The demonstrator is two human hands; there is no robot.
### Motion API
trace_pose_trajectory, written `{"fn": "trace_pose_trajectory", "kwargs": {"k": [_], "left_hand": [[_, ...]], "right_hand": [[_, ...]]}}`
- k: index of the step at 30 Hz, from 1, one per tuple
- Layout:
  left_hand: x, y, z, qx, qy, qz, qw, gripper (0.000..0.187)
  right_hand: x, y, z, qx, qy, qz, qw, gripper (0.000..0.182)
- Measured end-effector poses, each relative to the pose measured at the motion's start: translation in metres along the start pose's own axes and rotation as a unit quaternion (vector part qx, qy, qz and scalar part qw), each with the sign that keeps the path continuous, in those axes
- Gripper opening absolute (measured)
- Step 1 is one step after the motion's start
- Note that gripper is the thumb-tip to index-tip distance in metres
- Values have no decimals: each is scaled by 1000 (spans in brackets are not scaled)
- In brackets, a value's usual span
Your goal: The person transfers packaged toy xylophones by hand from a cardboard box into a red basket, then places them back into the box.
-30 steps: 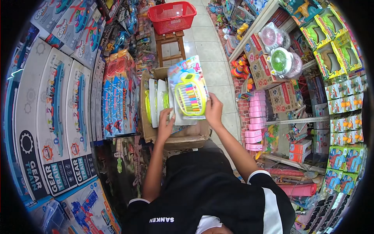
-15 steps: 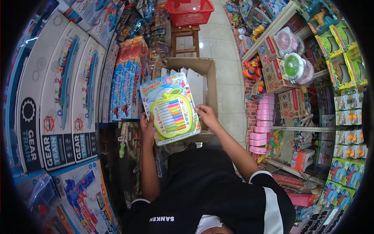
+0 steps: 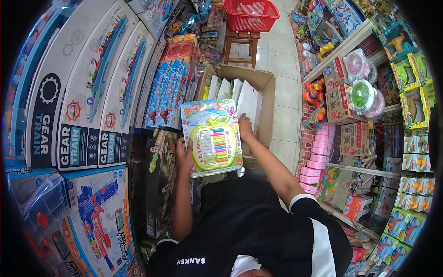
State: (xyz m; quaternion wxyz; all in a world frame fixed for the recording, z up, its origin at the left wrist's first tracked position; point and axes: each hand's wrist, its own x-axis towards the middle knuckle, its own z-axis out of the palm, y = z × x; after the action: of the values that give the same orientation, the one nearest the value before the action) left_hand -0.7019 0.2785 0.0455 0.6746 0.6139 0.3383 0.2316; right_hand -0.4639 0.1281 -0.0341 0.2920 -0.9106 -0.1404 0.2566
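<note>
A carded toy pack [image 3: 214, 138] with a green apple-shaped tray and a row of colourful sticks faces up in front of me. My left hand [image 3: 184, 154] is closed around its lower left edge, thumb on the front. Beyond it stands an open cardboard box [image 3: 266, 87] holding several upright white-backed packs [image 3: 248, 102]. My right hand [image 3: 246, 127] is at the near end of these packs, just right of the carded pack. Its fingers look curled together against a white pack, with the fingertips partly hidden.
Big Gear Train boxes [image 3: 78, 92] and a toy gun box [image 3: 99, 221] line the left side. A red basket [image 3: 251, 16] sits on a wooden stool [image 3: 241, 48] ahead. Shelves on the right carry small fans [image 3: 363, 94] and pink items [image 3: 318, 159]. Tiled floor [image 3: 285, 87] runs beside the box.
My right hand has left the carded pack's right edge and moved forward to the white packs in the box. The pack in my left hand is now straighter. The view has shifted left.
</note>
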Motion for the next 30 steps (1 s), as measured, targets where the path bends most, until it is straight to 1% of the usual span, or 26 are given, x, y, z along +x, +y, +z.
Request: {"fn": "trace_pose_trajectory", "kwargs": {"k": [1,3,4,6,7,8,10,11,12,14,15,16,18,19,20,21,22,23,24,25,26,27,28,30], "left_hand": [[0,0,0,7,-4,0,1000,37],[1,-1,2,0,-1,1,1000,36],[3,-1,3,-4,3,1,1000,36],[5,-3,4,2,-1,-2,1000,35],[10,-3,7,9,-1,-1,1000,34],[13,-4,10,8,-10,-1,1000,34],[20,-5,18,-32,-4,9,999,31],[21,3,24,-46,-9,2,999,29],[23,1,27,-47,-21,1,999,29],[35,-1,34,-1,4,1,1000,28],[35,7,41,-6,13,-24,1000,27],[41,1,44,-6,-4,-23,1000,27],[54,-9,51,-66,-11,5,998,26],[58,-10,60,-107,-16,4,994,25],[55,2,71,-103,-32,-2,994,25],[53,22,86,-126,-32,-33,991,26],[53,34,101,-151,-29,-63,986,26],[55,35,109,-130,-31,-93,987,29],[57,32,118,-129,-39,-97,986,29],[57,28,127,-128,-50,-85,987,29],[56,27,137,-126,-63,-71,987,30],[53,31,145,-71,-88,-30,993,30],[51,29,154,-67,-92,-28,993,30],[47,24,174,-12,-111,12,994,30]], "right_hand": [[-3,3,-2,-1,3,0,1000,80],[-8,9,-9,12,58,-50,997,72],[-5,12,-18,11,63,-49,997,72],[-13,20,-39,9,55,-79,995,58],[-14,21,-50,-17,68,-48,996,46],[-20,24,-62,-16,74,-42,996,46],[-33,26,-88,110,137,-72,982,40],[-50,9,-110,113,151,-36,981,32],[-54,18,-115,114,161,-29,980,32],[-60,38,-134,266,187,-40,945,28],[-75,35,-151,313,192,-35,930,27],[-88,36,-168,314,208,-28,926,27],[-113,49,-197,369,236,-65,897,27],[-122,58,-209,370,252,-56,893,27],[-135,69,-217,421,266,-50,866,27],[-144,81,-226,469,280,-49,836,28],[-152,100,-236,469,292,-43,833,28],[-160,122,-243,514,276,-27,812,29],[-165,140,-249,557,258,-11,789,31],[-165,158,-253,579,260,-9,773,32],[-172,164,-258,580,267,-4,770,32],[-177,170,-265,607,257,8,752,31],[-180,175,-271,633,245,19,734,30],[-187,181,-279,646,237,24,725,30]]}}
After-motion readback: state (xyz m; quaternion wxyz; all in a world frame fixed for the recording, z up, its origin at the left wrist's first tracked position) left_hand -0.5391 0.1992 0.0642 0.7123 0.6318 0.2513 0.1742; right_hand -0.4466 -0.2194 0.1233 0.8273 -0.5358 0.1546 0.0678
